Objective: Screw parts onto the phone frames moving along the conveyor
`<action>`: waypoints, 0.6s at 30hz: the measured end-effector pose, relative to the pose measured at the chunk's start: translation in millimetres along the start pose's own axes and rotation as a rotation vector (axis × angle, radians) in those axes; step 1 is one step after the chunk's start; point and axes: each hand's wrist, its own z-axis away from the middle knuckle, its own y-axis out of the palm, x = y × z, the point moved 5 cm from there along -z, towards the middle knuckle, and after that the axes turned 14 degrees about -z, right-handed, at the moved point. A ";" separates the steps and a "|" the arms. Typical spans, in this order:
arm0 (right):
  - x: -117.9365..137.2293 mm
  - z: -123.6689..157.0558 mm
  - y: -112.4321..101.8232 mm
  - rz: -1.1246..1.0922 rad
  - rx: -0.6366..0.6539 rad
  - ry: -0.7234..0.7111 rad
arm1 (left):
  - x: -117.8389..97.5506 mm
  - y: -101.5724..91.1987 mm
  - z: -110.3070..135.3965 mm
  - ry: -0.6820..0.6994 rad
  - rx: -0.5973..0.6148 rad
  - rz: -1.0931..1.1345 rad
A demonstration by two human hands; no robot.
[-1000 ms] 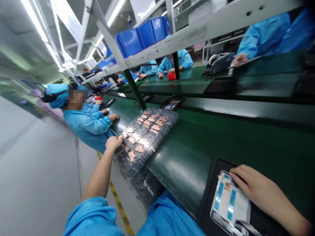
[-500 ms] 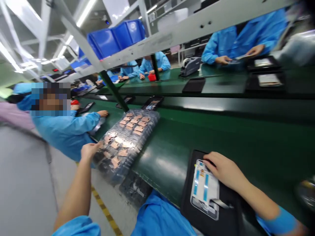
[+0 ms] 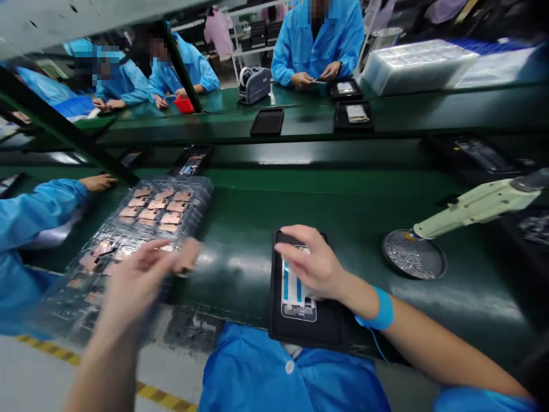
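My right hand (image 3: 315,266) lies palm down on a white phone part with blue strips (image 3: 295,294), which sits in a black fixture (image 3: 300,326) at the near edge of the green bench. Its fingers rest flat over the part's top end. My left hand (image 3: 141,280) is in the air just right of a stack of clear blister trays (image 3: 158,209) holding copper-coloured pieces. It is smeared by motion, so I cannot make out its fingers or whether anything is in them.
A cream hand tool (image 3: 472,206) rests on a round metal dish (image 3: 414,260) to the right. A co-worker's blue sleeve (image 3: 38,206) reaches in at the left. Black trays (image 3: 267,121) lie on the far belt, where other people in blue coats work.
My view has swung right and down. My left hand has left the blister tray's near edge and moved right, toward the fixture. My right hand stays on the phone part.
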 end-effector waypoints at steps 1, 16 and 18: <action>10.1 -2.2 4.2 0.005 0.041 -0.044 | -34.0 33.8 1.3 0.023 0.149 0.146; -59.5 47.1 -33.5 -0.059 -0.040 0.565 | -120.0 208.9 21.6 0.873 0.332 -0.126; -58.9 49.2 -26.5 -0.086 0.006 0.574 | -113.3 208.5 30.7 0.872 0.370 -0.118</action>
